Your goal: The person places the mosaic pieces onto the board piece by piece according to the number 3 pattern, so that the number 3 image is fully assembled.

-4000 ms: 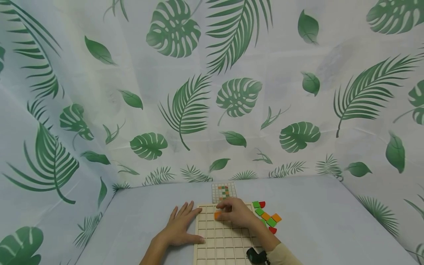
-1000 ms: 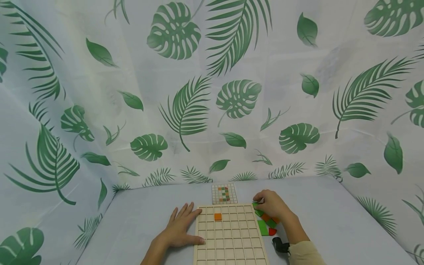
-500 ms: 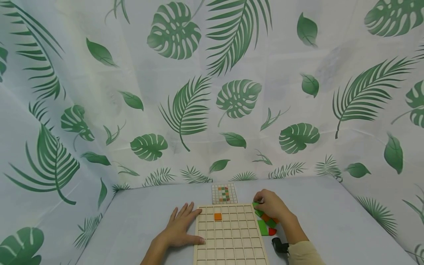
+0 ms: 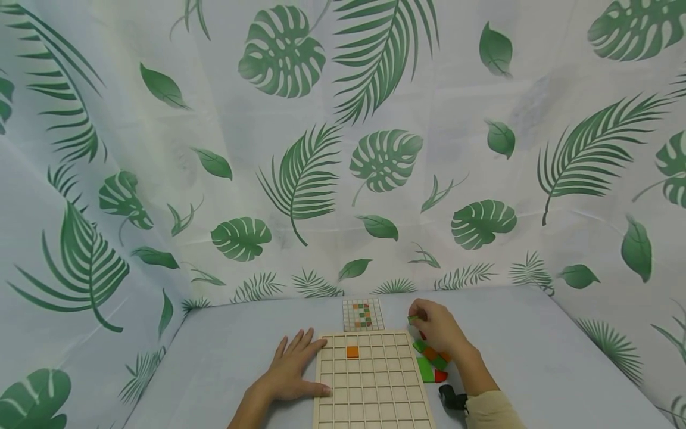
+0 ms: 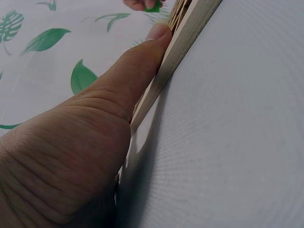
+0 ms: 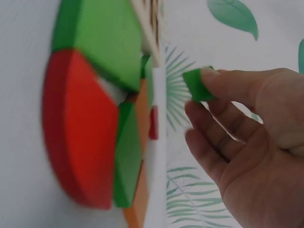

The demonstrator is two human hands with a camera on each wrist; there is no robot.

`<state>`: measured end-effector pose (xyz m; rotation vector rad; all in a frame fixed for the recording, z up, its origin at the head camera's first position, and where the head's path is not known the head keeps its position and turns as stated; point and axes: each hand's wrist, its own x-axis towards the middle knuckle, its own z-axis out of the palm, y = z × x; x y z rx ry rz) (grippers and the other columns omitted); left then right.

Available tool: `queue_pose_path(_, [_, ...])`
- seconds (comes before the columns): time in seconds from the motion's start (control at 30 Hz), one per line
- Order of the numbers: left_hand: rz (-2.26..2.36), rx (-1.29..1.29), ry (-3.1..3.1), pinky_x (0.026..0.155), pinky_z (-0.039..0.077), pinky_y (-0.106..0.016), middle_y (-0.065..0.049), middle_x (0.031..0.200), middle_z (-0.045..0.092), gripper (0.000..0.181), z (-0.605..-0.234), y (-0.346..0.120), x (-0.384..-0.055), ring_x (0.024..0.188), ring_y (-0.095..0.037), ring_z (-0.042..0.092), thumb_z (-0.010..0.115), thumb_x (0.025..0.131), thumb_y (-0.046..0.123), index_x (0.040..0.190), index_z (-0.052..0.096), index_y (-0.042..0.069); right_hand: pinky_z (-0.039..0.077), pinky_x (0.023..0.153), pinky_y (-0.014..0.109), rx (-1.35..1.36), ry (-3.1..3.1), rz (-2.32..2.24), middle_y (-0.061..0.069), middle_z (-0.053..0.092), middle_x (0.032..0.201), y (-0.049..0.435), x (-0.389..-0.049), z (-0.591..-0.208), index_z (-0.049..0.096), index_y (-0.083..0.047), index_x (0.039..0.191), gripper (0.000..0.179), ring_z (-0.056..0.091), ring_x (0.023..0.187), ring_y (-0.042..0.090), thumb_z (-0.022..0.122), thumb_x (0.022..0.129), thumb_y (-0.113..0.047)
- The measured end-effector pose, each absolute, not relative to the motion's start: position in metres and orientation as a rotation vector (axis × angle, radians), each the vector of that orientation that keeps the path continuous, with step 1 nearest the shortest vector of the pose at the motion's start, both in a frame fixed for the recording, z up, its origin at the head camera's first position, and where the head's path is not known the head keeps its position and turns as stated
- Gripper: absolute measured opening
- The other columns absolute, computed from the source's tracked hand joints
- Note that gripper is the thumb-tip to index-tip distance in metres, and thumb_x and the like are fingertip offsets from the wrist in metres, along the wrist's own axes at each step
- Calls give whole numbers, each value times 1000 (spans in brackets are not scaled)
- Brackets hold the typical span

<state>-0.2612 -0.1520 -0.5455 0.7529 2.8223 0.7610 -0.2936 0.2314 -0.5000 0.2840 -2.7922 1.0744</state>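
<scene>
My right hand [image 4: 436, 326] pinches a small green square tile [image 6: 197, 85] between thumb and fingertips, raised above the table beside the far right corner of the wooden grid board [image 4: 370, 378]. My left hand [image 4: 289, 372] lies spread along the board's left edge, its thumb [image 5: 142, 57] resting on the rim in the left wrist view. One orange square tile [image 4: 352, 352] sits in a cell of the board's second row. Beneath the right hand lie loose green and orange tiles and a red rounded piece [image 6: 83, 133], partly hidden by the hand in the head view.
A small pattern card [image 4: 363, 314] with a printed grid of coloured squares lies just behind the board. By the right sleeve, a black device [image 4: 452, 397] is worn at the wrist. A leaf-print curtain [image 4: 321, 179] stands behind and beside the white table.
My right hand has let go of the orange tile on the board, moved right to the loose pieces, and now lifts a green tile off the table. The left hand stays put.
</scene>
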Motion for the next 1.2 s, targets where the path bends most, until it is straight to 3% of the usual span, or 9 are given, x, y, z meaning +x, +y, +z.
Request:
queue_pose_path(0.27, [766,767,2826,124,-1,-74,-16,174,19,108,-545,-152,-261,162,-42,12,74,74,81,161,41,25,57,59,25,399,-2639,1257,7,68,99,223,-293,-494,69,-7,112,16,70,78,21,70,98,-1])
queue_pose_path(0.57, [767,765,2823,124,-2,-74,-16,174,18,109,-546,-152,-262,162,-42,12,73,74,82,161,40,25,61,83,32,447,-2647,1221,7,71,116,210,-292,-492,71,-7,125,36,69,99,20,73,91,6])
queue_pose_path(1.2, [775,774,2824,125,-1,-73,-17,174,18,108,-545,-153,-261,161,-42,12,75,74,80,160,41,24,58,76,26,638,-2619,1291,7,72,108,183,-285,-488,71,-5,121,30,67,89,13,77,91,-1])
